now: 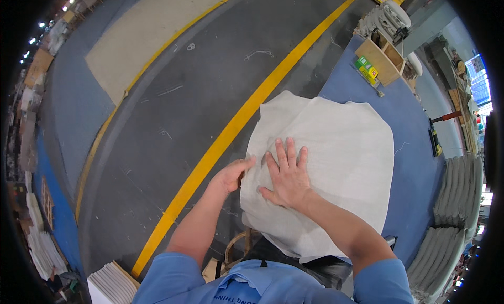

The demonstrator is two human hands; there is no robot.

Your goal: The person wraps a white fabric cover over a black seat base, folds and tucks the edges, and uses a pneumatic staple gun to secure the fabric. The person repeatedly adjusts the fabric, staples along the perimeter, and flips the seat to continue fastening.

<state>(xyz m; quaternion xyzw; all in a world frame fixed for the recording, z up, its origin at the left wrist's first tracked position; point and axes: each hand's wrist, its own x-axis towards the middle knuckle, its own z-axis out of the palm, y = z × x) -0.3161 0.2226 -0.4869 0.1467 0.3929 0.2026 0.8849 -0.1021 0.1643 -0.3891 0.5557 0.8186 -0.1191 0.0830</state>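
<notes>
white cloth (349,151), spread broadly in front of the person's body, lying partly over the blue table (415,120) and reaching out past its left edge, above the floor. wavy along the far edge, rounded at the right, with soft creases near the middle and a slanting line, like a fold or the edge of a second layer, running down from the far side. pressed from above by the right hand (287,180), palm down on the left half of the cloth, with fingers spread wide and thumb pointing out to the left. met at its left edge by the left hand (233,172), with one fingertip or thumb tip up against the edge and the remaining fingers curled, partly hidden; cannot tell whether gripping the edge or only touching it.

farther out on the table, beyond the cloth, a green and yellow package (366,68), just beside an open wooden box (386,59) with a divider inside. toward the right side, a tool with a reddish handle (447,117), near a black and yellow object (435,141). along the far right, grey padded pieces (458,191), stacked in rows. to the left, grey floor (173,109), crossed by a yellow line (226,141) and dotted with scraps of pale thread (260,54). at lower left, a stack of white sheets or panels (111,285), near a blue sleeve (170,277).
</notes>
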